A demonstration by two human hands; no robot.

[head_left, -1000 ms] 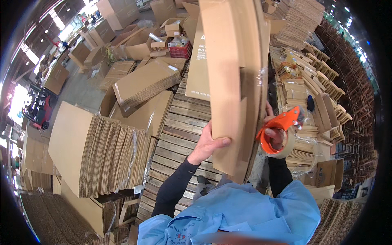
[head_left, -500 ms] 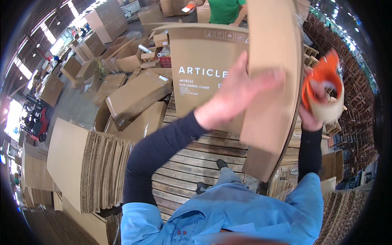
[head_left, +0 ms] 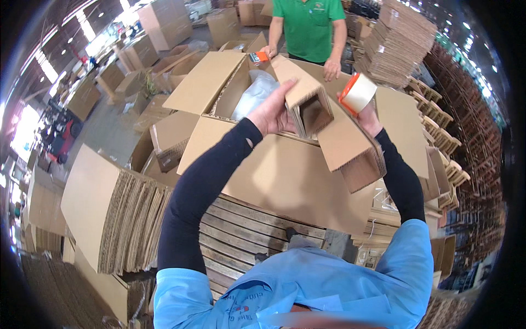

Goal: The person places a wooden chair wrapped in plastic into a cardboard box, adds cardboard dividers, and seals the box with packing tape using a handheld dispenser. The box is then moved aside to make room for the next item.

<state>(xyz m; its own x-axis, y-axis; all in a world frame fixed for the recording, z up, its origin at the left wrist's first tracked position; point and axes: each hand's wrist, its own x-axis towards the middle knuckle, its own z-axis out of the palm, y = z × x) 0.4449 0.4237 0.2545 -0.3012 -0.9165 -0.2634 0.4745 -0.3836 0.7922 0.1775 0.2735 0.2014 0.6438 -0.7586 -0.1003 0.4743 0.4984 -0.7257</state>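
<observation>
Over a large open carton (head_left: 219, 82), my left hand (head_left: 272, 109) is closed around a folded cardboard channel (head_left: 301, 82) with a squarish open end. A second folded cardboard piece (head_left: 348, 140) slants beside it, its open end towards me. My right hand (head_left: 368, 119), just right of that piece, grips a tape dispenser (head_left: 349, 94), orange with a wide pale roll; its fingers are partly hidden. Inside the carton's left part lies something in clear plastic wrap (head_left: 257, 94). The near flap (head_left: 285, 175) hangs down towards me.
Across the carton stands a co-worker in a green shirt (head_left: 309, 27), one hand (head_left: 268, 52) holding an orange object, the other (head_left: 332, 69) at the carton edge. Stacked flat cardboard (head_left: 134, 219) stands at left. Wooden slats (head_left: 241, 241) lie below me; chair frames (head_left: 438, 126) stand at right.
The cardboard has come down from upright to slanting over the carton, and two pieces now show. My left hand has closed on one. The printed near flap has dropped towards me, uncovering the carton's inside.
</observation>
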